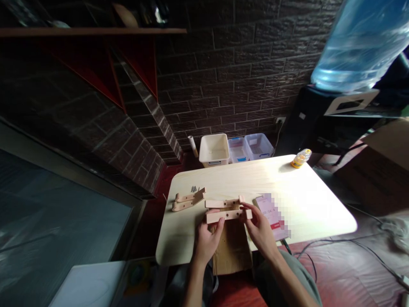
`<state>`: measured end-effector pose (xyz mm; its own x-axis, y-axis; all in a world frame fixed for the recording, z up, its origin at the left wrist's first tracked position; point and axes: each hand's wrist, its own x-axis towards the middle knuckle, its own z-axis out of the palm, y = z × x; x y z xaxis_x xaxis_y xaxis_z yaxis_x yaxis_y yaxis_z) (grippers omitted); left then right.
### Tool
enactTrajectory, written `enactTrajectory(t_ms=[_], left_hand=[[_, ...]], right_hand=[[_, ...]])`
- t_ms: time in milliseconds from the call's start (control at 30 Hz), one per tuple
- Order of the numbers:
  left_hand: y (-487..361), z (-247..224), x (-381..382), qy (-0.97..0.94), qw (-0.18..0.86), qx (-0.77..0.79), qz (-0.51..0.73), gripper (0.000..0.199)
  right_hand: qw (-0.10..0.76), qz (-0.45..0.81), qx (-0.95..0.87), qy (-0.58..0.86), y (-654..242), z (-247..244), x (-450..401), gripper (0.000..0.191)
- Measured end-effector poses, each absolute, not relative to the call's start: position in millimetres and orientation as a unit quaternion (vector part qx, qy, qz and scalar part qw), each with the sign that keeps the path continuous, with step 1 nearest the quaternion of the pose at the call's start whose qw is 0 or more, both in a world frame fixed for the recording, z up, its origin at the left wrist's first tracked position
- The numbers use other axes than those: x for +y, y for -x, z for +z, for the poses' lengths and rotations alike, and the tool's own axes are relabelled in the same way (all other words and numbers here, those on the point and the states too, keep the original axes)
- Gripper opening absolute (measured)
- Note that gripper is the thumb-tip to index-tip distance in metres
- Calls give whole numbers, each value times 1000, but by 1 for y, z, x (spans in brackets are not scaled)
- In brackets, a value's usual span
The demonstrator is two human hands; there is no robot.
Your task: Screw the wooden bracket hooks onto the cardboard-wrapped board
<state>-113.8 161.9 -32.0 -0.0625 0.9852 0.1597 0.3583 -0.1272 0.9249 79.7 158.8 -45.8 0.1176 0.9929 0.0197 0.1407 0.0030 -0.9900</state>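
Observation:
Two pale wooden bars with dark holes lie roughly parallel, the near bar (231,215) in front of the far bar (223,204). My left hand (209,236) grips the near bar's left part, with the thumb on its front face. At its right end, my right hand (257,224) has its fingers closed round the near bar, with a fingertip close to the far bar's end. Under them is a brown cardboard piece (232,251) at the table edge. More wooden pieces (188,201) sit to the left, beside several small metal screws (194,189).
On the light table (223,179), a phone (270,217) lies right of my hands and a small yellow-capped bottle (300,158) stands at the back right. Behind the table are a cream bin (214,149) and clear plastic boxes (258,146).

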Motion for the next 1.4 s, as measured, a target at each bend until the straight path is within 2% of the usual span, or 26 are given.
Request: enactTrajectory(t_ms=[100,200,367,833,1000,1200,1400], left_hand=[[115,-34,170,-594,347,561,461,33],[121,-41,174,-596,336,578,446,32],[130,-57,178,-590,319,603,432,35],[135,-63,172,-534,361,630,433,42],[140,-65,173,-540,354,630,431,39],[142,-65,173,-551,364,609,438,37],[145,-64,173,-569,370,598,427,34]], right_hand=[[508,384,-505,582,-74,-48,160,36],[499,394,-469,614,-70,-56,160,34],[490,449,-449,598,-71,-67,167,40],[466,459,-441,615,-75,-71,165,45],[450,464,-448,617,-75,-71,164,38],[470,453,-452,608,-77,-74,164,46],[450,464,-448,617,-79,-77,165,47]])
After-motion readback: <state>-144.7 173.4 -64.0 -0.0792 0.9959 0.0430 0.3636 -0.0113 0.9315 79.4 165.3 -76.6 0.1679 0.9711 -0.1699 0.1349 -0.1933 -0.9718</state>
